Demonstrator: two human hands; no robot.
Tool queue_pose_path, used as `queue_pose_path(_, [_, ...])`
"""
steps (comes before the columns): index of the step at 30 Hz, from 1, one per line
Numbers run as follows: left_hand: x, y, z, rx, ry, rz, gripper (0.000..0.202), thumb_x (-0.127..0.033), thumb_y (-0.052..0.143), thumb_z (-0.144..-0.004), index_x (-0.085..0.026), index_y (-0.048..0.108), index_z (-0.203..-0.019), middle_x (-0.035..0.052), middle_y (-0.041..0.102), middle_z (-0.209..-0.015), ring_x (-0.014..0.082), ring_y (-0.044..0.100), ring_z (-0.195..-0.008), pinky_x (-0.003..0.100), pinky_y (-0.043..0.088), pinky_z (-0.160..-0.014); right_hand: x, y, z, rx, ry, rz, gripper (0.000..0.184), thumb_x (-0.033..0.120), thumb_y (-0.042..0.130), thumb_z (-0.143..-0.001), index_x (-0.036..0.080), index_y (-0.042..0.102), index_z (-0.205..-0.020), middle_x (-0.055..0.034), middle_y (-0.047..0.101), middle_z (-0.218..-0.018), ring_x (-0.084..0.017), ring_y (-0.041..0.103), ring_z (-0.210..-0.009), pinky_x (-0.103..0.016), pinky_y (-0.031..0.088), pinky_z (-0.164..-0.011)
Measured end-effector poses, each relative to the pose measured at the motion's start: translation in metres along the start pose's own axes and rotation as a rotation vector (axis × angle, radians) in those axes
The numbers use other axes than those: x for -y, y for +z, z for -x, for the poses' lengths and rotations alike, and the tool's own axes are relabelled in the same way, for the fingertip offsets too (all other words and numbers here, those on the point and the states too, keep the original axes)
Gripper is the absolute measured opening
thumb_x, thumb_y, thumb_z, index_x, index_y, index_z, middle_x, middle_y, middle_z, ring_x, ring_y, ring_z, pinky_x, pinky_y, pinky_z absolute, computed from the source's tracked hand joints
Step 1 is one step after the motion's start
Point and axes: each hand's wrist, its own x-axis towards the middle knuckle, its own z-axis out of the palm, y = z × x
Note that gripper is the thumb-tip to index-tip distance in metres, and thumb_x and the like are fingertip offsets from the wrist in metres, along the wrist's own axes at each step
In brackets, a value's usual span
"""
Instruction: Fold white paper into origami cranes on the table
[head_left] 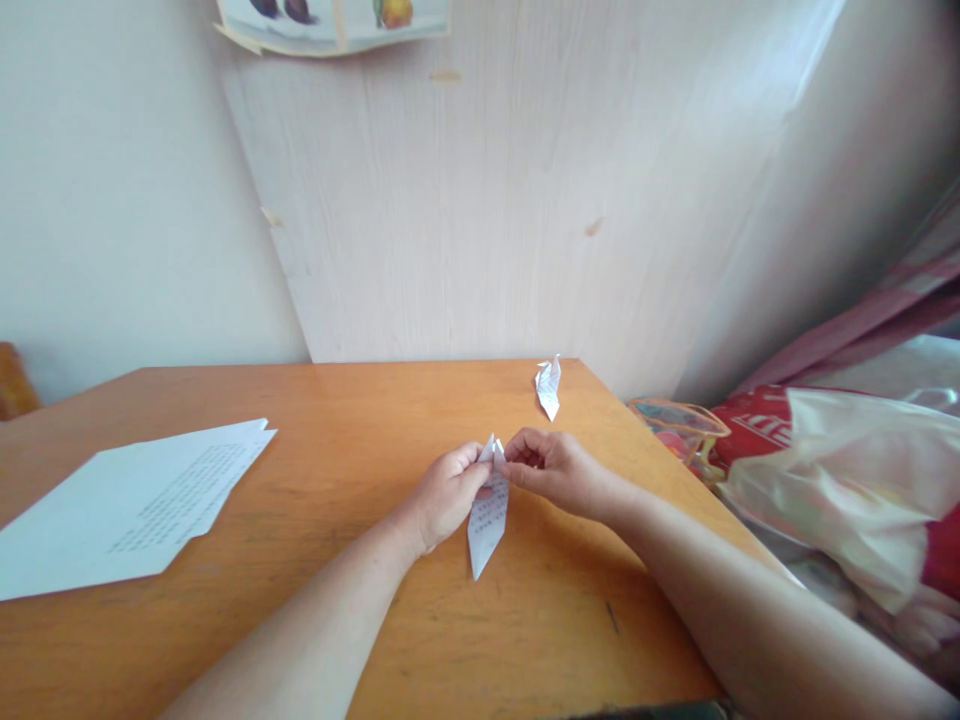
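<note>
A narrow piece of folded paper (489, 515) with printed lines is held just above or on the table, its long point toward me and two slim points at the far end. My left hand (450, 492) pinches its left side, thumb on top. On the right, my right hand (559, 470) grips the upper right point between thumb and curled fingers. Fingertips partly cover the paper's upper part. Beyond my right hand, a small folded paper figure (550, 387) with upright points stands near the table's far right corner.
The wooden table (360, 640) meets a pale board (480, 220) at the back. Printed paper sheets (142, 500) lie stacked at the left. Past the right edge are a white plastic bag (840, 480), a red bag (757, 420) and an orange-rimmed clear container (682, 430).
</note>
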Motion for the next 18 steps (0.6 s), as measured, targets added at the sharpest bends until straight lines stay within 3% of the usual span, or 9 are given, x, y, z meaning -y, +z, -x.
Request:
queue_pose_path(4, [0.002,-0.002,0.0,0.024,0.014,-0.042,0.018,-0.031,0.051,-0.092,-0.017,0.062,-0.096,0.0042,0.065,-0.095,0.0203,0.061,-0.092,0.033,0.051,-0.082,-0.003,0.002,0.0,-0.038,0.02,0.216,0.007,0.021,0.061,-0.084,0.017,0.062,-0.078,0.0021,0.059,-0.069,-0.011,0.051,-0.062,-0.024,0.037,-0.056])
queue_pose_path(18, [0.002,-0.015,-0.001,-0.032,0.075,-0.264,0.022,-0.039,0.057,-0.09,-0.02,0.064,-0.08,0.0018,0.066,-0.077,0.0204,0.062,-0.079,0.03,0.05,-0.072,-0.01,0.006,0.002,-0.05,-0.014,0.292,0.01,0.023,0.057,-0.086,0.018,0.062,-0.079,0.0027,0.06,-0.067,-0.012,0.052,-0.061,-0.023,0.035,-0.055])
